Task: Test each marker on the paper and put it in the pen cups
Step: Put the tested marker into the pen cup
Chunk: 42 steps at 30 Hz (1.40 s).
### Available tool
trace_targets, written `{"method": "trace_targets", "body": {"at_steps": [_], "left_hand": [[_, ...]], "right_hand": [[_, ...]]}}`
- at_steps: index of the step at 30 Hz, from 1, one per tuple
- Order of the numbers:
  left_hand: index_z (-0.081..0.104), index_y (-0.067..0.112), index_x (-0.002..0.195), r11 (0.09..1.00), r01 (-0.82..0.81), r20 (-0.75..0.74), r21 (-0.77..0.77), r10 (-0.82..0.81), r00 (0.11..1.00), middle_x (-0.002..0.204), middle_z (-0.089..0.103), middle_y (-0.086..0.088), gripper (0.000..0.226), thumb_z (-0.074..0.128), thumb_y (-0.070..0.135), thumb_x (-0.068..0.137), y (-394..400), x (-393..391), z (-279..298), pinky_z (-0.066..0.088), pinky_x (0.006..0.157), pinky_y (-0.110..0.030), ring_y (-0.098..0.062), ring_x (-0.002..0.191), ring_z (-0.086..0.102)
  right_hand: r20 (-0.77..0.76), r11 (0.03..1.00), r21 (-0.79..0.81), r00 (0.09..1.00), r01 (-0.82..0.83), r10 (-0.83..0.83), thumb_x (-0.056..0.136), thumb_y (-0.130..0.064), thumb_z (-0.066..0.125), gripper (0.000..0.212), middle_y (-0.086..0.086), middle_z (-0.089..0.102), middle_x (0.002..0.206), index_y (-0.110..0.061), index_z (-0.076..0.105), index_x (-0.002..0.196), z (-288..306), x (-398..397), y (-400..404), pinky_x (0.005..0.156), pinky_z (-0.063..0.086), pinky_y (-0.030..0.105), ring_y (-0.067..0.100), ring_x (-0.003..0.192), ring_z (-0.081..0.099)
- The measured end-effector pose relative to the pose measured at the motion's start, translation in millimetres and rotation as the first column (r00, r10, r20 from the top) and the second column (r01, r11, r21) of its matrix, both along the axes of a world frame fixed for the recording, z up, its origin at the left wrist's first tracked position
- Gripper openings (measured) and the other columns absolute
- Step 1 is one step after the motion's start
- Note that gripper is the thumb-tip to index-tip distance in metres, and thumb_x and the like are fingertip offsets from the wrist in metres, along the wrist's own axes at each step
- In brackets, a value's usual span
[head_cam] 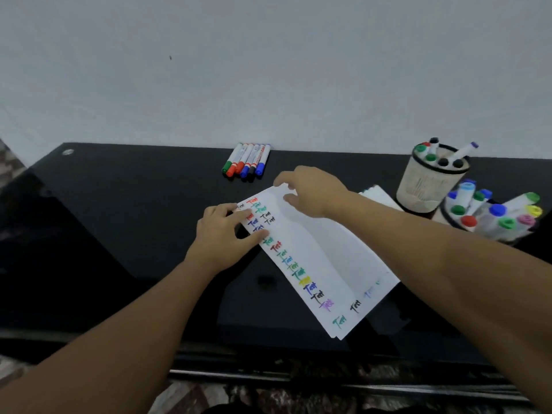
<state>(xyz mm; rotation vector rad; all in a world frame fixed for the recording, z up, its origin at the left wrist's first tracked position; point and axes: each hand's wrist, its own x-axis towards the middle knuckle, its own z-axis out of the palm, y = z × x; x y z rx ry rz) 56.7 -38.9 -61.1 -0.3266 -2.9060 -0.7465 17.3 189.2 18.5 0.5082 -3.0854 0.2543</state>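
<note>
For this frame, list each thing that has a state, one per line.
paper: flat on the table, covered with test marks along one edge
left hand: open, pressing the paper's edge
right hand: open, at the paper's far corner
loose markers: capped, lying in a row
back cup: upright, holds markers
front cup: holds capped markers

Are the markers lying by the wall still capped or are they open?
Capped. The six markers lie side by side on the black table, and each shows a coloured cap at its near end: green, red, blue, black.
</note>
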Motion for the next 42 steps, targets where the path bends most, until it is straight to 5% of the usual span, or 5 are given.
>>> {"method": "trace_targets", "body": {"at_steps": [11, 21, 29, 37, 42], "left_hand": [[0.061, 0.038, 0.134, 0.996, -0.014, -0.026, 0.092, 0.016, 1.000, 0.139, 0.043, 0.013, 0.068, 0.064, 0.076, 0.078, -3.4, -8.1, -12.5, 0.027, 0.112, -0.037, -0.012, 0.134, 0.026], [0.061, 0.043, 0.133, 0.995, -0.039, -0.020, 0.093, 0.041, 0.999, 0.135, 0.041, 0.019, 0.068, 0.061, 0.080, 0.075, -4.4, -11.9, -15.7, 0.032, 0.100, -0.033, -0.011, 0.131, 0.029], [0.061, 0.042, 0.133, 0.996, -0.041, -0.022, 0.078, 0.043, 0.999, 0.135, 0.043, 0.018, 0.069, 0.059, 0.081, 0.075, -4.5, -13.3, -15.8, 0.034, 0.103, -0.036, -0.012, 0.131, 0.029], [0.059, 0.037, 0.136, 0.994, -0.042, -0.051, 0.100, 0.047, 0.998, 0.134, 0.044, 0.015, 0.071, 0.065, 0.076, 0.078, -5.1, -13.7, -15.3, 0.030, 0.102, -0.032, -0.012, 0.129, 0.032], [0.056, 0.034, 0.138, 0.990, -0.046, -0.071, 0.130, 0.056, 0.996, 0.130, 0.046, 0.013, 0.070, 0.067, 0.071, 0.079, -5.5, -13.5, -13.7, 0.028, 0.103, -0.030, -0.009, 0.125, 0.034]], "right_hand": [[-0.101, 0.986, 0.165, 0.995, -0.001, 0.018, 0.097, -0.007, 0.052, 0.061, 0.010, 0.051, 0.140, -0.036, 0.044, 0.150, -34.3, -97.0, -42.1, 0.086, 0.047, 0.043, 0.033, 0.120, 0.053], [-0.264, 0.968, 0.241, 0.956, -0.066, 0.131, 0.098, -0.007, 0.052, 0.030, 0.006, 0.057, 0.107, -0.024, 0.057, 0.123, -47.3, -117.3, -39.5, 0.072, 0.035, 0.038, 0.027, 0.093, 0.051], [-0.279, 0.865, 0.417, 0.866, -0.279, 0.414, 0.104, -0.025, 0.056, 0.025, 0.008, 0.059, 0.119, -0.022, 0.058, 0.129, -37.2, -117.6, -30.2, 0.096, 0.041, 0.041, 0.028, 0.105, 0.054], [-0.351, 0.943, 0.193, 0.879, -0.270, 0.323, 0.110, -0.024, 0.041, 0.028, 0.011, 0.055, 0.115, -0.019, 0.041, 0.138, -18.7, -74.5, -27.8, 0.062, 0.052, 0.045, 0.028, 0.076, 0.054], [-0.187, 0.971, -0.128, 0.967, -0.201, 0.175, 0.109, -0.028, 0.041, 0.029, 0.009, 0.059, 0.122, -0.013, 0.049, 0.133, -13.1, -33.4, -22.9, 0.083, 0.049, 0.044, 0.026, 0.097, 0.059]]}}
